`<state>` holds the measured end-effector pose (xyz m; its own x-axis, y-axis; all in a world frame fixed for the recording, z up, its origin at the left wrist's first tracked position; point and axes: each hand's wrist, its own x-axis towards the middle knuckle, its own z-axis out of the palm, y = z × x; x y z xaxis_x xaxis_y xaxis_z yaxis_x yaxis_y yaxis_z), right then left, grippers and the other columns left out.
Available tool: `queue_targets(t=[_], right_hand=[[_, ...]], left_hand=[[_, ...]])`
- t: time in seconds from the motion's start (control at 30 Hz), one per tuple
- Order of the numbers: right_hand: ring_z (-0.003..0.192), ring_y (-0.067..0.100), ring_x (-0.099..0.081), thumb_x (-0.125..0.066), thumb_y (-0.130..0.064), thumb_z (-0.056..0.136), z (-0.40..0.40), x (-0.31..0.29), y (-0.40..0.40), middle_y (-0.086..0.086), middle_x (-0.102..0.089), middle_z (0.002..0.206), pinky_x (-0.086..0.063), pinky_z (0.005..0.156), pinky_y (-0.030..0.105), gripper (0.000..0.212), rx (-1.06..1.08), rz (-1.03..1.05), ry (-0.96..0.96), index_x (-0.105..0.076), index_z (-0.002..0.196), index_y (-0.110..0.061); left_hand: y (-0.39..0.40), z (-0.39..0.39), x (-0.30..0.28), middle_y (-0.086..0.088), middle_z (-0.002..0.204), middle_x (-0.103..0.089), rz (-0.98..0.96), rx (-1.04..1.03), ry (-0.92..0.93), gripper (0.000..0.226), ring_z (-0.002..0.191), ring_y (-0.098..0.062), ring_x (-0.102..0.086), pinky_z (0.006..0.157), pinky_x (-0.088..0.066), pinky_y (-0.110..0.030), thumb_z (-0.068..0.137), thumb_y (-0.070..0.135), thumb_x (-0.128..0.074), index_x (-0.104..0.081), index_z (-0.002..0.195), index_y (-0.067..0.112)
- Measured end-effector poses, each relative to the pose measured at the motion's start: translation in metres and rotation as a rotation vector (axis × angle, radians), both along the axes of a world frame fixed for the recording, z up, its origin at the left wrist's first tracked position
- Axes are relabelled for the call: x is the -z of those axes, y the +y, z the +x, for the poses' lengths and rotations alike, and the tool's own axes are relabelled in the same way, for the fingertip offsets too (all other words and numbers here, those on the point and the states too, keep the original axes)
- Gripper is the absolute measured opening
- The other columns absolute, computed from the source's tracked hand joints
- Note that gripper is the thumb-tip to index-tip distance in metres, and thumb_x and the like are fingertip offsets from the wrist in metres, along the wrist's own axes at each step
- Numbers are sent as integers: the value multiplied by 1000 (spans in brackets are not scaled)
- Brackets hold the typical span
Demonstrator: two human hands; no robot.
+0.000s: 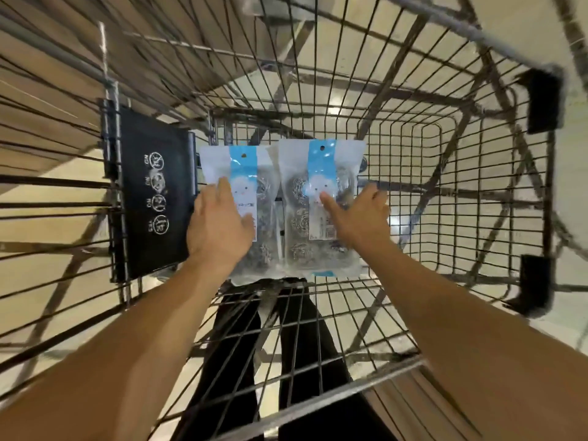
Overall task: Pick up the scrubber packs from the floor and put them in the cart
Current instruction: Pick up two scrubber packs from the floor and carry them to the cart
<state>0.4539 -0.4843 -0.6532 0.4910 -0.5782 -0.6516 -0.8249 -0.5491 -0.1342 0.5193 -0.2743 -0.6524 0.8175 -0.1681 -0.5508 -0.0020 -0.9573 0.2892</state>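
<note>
Two bare forearms reached down into the cart (413,144), nearest the lens. The left hand (219,221) lay on the left scrubber pack (251,173) with fingers nearly straight and spread, pressing rather than gripping. The right hand (359,214) rested on the right scrubber pack (321,202), thumb across its front; whether the fingers curled round the pack's far edge could not be told. Both packs lay flat, side by side and slightly overlapping, on the wire floor of the basket.

The step looked like the release. To do it well, each pack should sit fully on the mesh before the hands lift straight up, so neither pack is dragged along or tipped on edge.

Just left of the packs stood the black child-seat flap (149,198), printed with warning symbols. Black corner bumpers (544,100) marked the rim at right. The tall wire sides hemmed in the arms. Dark trouser legs (299,351) showed through the mesh below.
</note>
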Motion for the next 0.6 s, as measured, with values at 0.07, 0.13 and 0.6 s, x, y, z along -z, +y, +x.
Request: queue_targets(t=[0.07, 0.13, 0.6], right_hand=[[141, 40, -34, -50, -68, 95, 6, -27, 1, 21, -32, 154, -38, 110, 51, 89, -183, -55, -37, -26, 155, -7], [137, 38, -40, -51, -62, 98, 16, -61, 4, 17, -37, 153, -43, 105, 49, 76, -389, -119, -84, -32, 153, -13], [136, 36, -45, -50, -57, 99, 142, -323, 103, 8, -41, 156, -48, 103, 50, 68, -1024, -253, -561, -33, 156, -26]], left_hand=[[1, 6, -29, -16, 147, -47, 80, 195, -88, 64, 137, -36, -41, 112, -36, -49, 95, 35, -59, -38, 151, 12], [3, 18, -63, -15, 147, -48, 149, 330, -168, 63, 140, -35, -38, 116, -32, -47, 96, 40, -54, -40, 151, 14], [97, 74, -350, -6, 135, -60, 394, 248, -639, 53, 131, -29, -51, 111, -34, -46, 100, 52, -43, -51, 142, 21]])
